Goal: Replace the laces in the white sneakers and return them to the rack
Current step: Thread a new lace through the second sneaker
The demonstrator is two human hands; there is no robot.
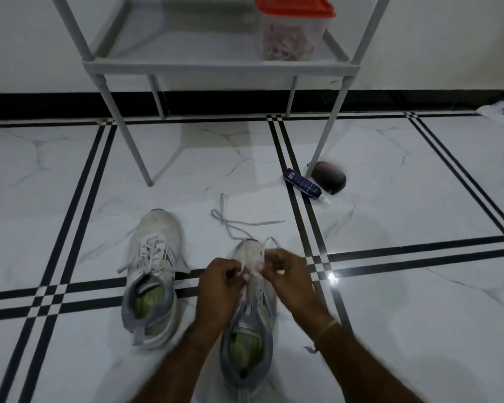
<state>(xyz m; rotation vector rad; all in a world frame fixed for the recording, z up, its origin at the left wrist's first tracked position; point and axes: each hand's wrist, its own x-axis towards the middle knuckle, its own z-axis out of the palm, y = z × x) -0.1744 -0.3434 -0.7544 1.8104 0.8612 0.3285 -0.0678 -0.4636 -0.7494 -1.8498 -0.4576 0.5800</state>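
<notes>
The white marble-look tiled floor (pixel 419 309) with black stripes carries one white mesh sneaker (pixel 153 274) left of the left hand (pixel 220 283), a second white mesh sneaker (pixel 249 333) under both hands, a white lace (pixel 230 225) just beyond them, and a dark blue tube (pixel 301 183) farther beyond the right hand (pixel 287 274)

You have two white sneakers before you: the left sneaker (pixel 153 274) and the right sneaker (pixel 259 309). Count two laces: one threaded lace (pixel 154 251) and one loose lace (pixel 233 225). Two hands: your left hand (pixel 221 282) and right hand (pixel 288 274). One rack (pixel 216 66), one orange-lidded container (pixel 291 30), one dark blue tube (pixel 301 182), one dark rounded object (pixel 330 177).
</notes>
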